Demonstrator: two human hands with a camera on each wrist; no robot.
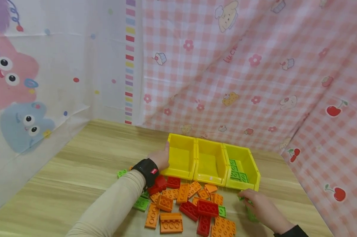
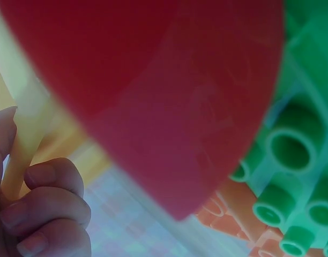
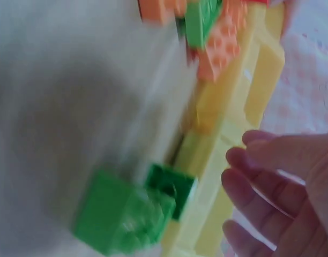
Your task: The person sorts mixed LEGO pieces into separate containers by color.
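Observation:
My left hand (image 1: 161, 159) grips the left side wall of the leftmost yellow bin (image 1: 182, 172). In the left wrist view, its thumb and curled fingers lie on either side of the yellow wall (image 2: 25, 142). My right hand (image 1: 264, 208) hovers in front of the rightmost yellow bin (image 1: 240, 184), fingers loosely bent. The right wrist view shows nothing between those fingers. Below it are a blurred larger green block (image 3: 118, 217) and a smaller green brick (image 3: 172, 187), apart from the fingertips. Several flat green bricks (image 1: 234, 172) lie inside the rightmost bin.
Between the hands lies a loose spread of orange bricks (image 1: 170, 225), red bricks (image 1: 208, 208) and green bricks (image 1: 141, 204). A middle yellow bin (image 1: 211, 179) joins the other two in a row. Patterned cloth (image 1: 202, 82) hangs behind the wooden table (image 1: 113, 138).

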